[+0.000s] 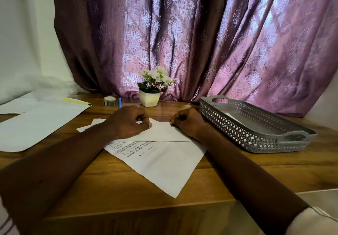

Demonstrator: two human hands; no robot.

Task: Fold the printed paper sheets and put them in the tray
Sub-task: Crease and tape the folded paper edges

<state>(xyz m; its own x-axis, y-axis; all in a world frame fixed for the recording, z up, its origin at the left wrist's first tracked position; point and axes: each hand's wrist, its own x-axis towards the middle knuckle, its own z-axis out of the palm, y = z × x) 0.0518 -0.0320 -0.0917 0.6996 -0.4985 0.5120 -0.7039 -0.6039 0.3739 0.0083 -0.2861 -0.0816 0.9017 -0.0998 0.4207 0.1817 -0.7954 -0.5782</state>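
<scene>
A printed paper sheet (161, 161) lies at an angle on the wooden table, its far part folded over toward me into a white flap (161, 132). My left hand (128, 121) rests on the flap's left side, fingers curled, thumb pressing the paper. At the flap's right edge my right hand (188, 123) is curled and pinches or presses the paper. To the right stands a grey perforated tray (256, 130) with something white lying inside it. More white sheets (36, 123) lie at the left of the table.
A white pot of white flowers (151, 90) stands at the back centre, with a tape roll (109, 100) and a blue pen (120, 103) to its left. A yellow marker (76, 101) lies on the left sheets. A purple curtain (201, 39) hangs behind the table.
</scene>
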